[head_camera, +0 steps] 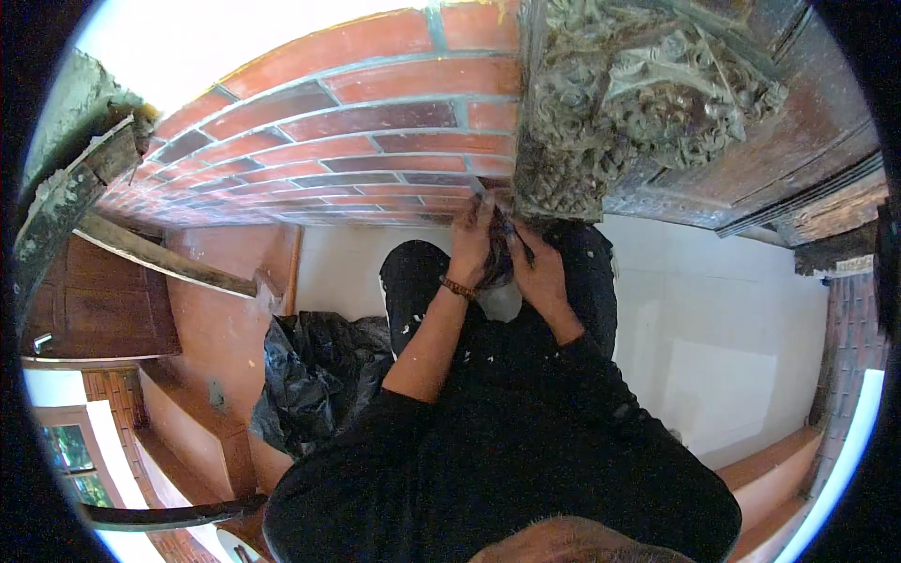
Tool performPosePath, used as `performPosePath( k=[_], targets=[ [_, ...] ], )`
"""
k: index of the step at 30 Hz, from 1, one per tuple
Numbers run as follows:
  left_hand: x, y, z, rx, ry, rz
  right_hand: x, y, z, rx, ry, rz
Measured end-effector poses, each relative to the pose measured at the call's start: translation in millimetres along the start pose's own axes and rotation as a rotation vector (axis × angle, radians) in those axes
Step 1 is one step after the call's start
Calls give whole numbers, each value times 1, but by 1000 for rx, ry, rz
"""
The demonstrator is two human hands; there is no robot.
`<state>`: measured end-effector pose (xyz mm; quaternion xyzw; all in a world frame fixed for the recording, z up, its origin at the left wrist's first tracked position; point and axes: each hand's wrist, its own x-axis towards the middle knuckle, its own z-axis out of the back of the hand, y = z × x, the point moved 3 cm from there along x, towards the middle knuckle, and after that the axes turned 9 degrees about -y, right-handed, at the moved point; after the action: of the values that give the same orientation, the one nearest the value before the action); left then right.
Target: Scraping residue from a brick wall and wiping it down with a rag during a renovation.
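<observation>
My left hand [470, 243], with a beaded bracelet [457, 287] at the wrist, is raised close to the painted brick-pattern wall [394, 119]. A thin grey piece [479, 186], perhaps a blade, sticks up from its fingertips towards the wall. Beside it my right hand [540, 267] has its fingers bent around a dark object [498, 262] between the two hands. The object's kind is unclear, as the fingers partly cover it. Just above and to the right of the hands is a carved wooden bracket [570, 134] with weathered relief.
A dark wooden panel [795, 119] adjoins the carving. Crumpled black plastic sheeting [317, 373] lies left of my bent knees in dark trousers [415, 271]. Pale floor [704, 317] extends right, towards an orange-brown step [774, 457]. A wooden beam [169, 260] projects at the left.
</observation>
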<state>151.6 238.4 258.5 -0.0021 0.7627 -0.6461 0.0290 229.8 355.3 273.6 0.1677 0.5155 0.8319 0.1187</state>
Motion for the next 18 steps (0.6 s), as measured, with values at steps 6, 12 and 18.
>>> performPosePath(
  k=[6, 12, 18],
  targets=[
    [10, 19, 4, -119, 104, 221, 0, 5, 4, -34, -26, -21],
    [18, 23, 7, 2, 117, 143, 2, -4, -1, 21, -23, -67],
    [15, 17, 13, -57, 64, 215, 7, -6, -10, -75, -15, -14]
  ],
)
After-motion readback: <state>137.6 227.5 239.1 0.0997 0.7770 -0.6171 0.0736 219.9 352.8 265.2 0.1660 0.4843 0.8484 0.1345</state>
